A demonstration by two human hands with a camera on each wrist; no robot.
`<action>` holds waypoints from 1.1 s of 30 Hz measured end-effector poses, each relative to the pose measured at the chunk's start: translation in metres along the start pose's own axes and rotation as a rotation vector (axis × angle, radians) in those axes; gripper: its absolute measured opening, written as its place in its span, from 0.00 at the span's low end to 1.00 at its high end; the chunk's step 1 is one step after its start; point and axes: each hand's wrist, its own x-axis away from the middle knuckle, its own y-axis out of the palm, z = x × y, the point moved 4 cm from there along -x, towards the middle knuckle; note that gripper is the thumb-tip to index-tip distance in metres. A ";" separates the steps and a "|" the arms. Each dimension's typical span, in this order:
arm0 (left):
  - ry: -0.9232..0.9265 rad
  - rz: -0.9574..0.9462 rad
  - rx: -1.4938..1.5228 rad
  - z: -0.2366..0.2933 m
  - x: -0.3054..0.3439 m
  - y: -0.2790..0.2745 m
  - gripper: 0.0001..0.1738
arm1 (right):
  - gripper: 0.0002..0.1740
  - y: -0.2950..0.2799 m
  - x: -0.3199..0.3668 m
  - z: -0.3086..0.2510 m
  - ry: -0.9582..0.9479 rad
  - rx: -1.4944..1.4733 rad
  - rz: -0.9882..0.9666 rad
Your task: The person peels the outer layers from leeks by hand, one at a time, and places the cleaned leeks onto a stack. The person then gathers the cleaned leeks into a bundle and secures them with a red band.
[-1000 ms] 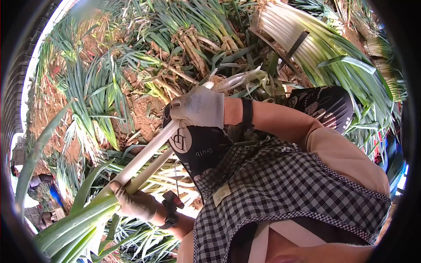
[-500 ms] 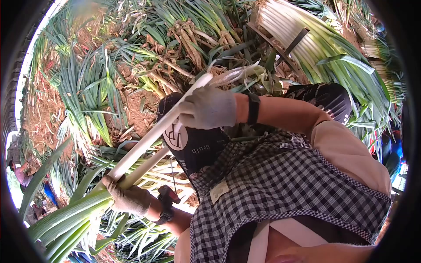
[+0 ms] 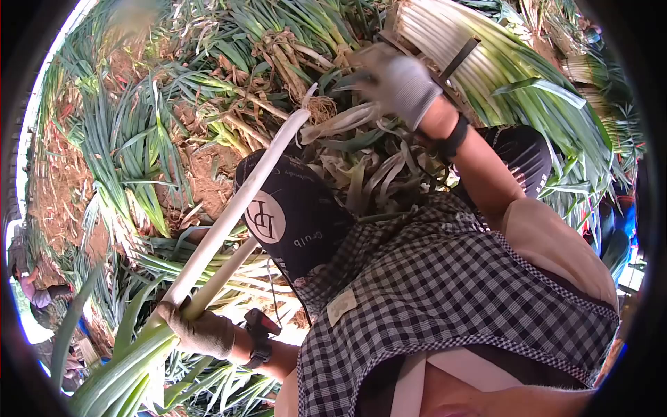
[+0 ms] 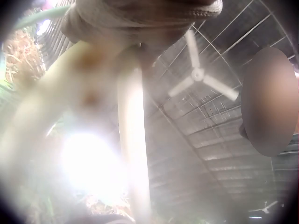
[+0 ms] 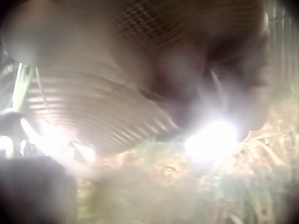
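My gloved left hand, at lower left in the head view, grips large green onions round their stalks. One long white stalk slants up past my knee, its root end free. A second stalk runs beside it and disappears behind the knee. Green leaves fan out below this hand. In the left wrist view, the glove closes above a white stalk. My gloved right hand, blurred, is apart from the stalks over loose peeled leaves; I cannot tell whether it holds anything.
A big bundle of green onions lies in a metal frame at upper right. Dry peeled leaves heap between my knees. More green onions cover the ground at left. Another person is at the far left.
My right hand has left the white stalk and moved up and right, toward the bundle. My left hand keeps its grip, and the stalk's upper part is now uncovered.
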 end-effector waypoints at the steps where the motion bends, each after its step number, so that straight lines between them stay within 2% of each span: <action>1: -0.011 0.001 0.005 0.000 0.001 -0.001 0.19 | 0.23 0.003 0.001 -0.025 -0.332 -0.187 0.009; 2: -0.029 0.016 0.000 0.004 0.004 0.004 0.16 | 0.18 -0.001 0.006 -0.062 -0.376 -0.207 0.056; 3: -0.029 0.015 -0.001 0.003 0.004 0.002 0.16 | 0.20 0.004 0.008 -0.090 -0.445 -0.154 -0.079; 4: -0.031 0.005 0.012 0.002 0.002 0.000 0.17 | 0.17 0.008 0.010 -0.110 -0.482 -0.136 -0.128; 7: -0.020 -0.025 0.002 0.007 0.000 -0.009 0.17 | 0.14 0.045 0.011 -0.132 -0.594 -0.059 -0.131; 8: -0.010 -0.050 -0.017 0.009 0.000 -0.011 0.16 | 0.11 0.049 0.012 -0.135 -0.637 0.004 -0.041; 9: -0.011 -0.046 -0.022 0.010 0.003 -0.012 0.16 | 0.11 0.047 0.011 -0.137 -0.641 -0.001 -0.045; 11: 0.261 -0.096 -0.196 0.024 0.019 -0.006 0.15 | 0.10 0.039 0.015 -0.141 -0.744 0.101 -0.041; 13: 0.270 -0.115 -0.192 0.024 0.020 -0.006 0.14 | 0.10 0.039 0.021 -0.144 -0.749 0.159 -0.039; 15: 0.013 0.022 0.061 0.012 0.011 -0.018 0.14 | 0.10 0.043 0.025 -0.148 -0.758 0.213 -0.040; 23: -0.016 -0.116 0.163 0.002 0.003 -0.018 0.11 | 0.09 0.045 0.029 -0.147 -0.740 0.174 0.002; 25: -0.038 -0.238 0.269 0.004 0.003 -0.011 0.12 | 0.09 0.044 0.028 -0.145 -0.720 0.134 -0.020; 26: -0.039 -0.237 0.269 0.005 0.003 -0.011 0.12 | 0.09 0.044 0.028 -0.144 -0.702 0.090 -0.038; 31: 0.075 -0.426 0.307 0.012 0.003 -0.009 0.17 | 0.09 0.037 0.024 -0.141 -0.626 -0.041 -0.058; 33: 0.066 -0.386 0.333 0.011 0.007 -0.010 0.19 | 0.09 0.035 0.023 -0.136 -0.586 -0.069 -0.063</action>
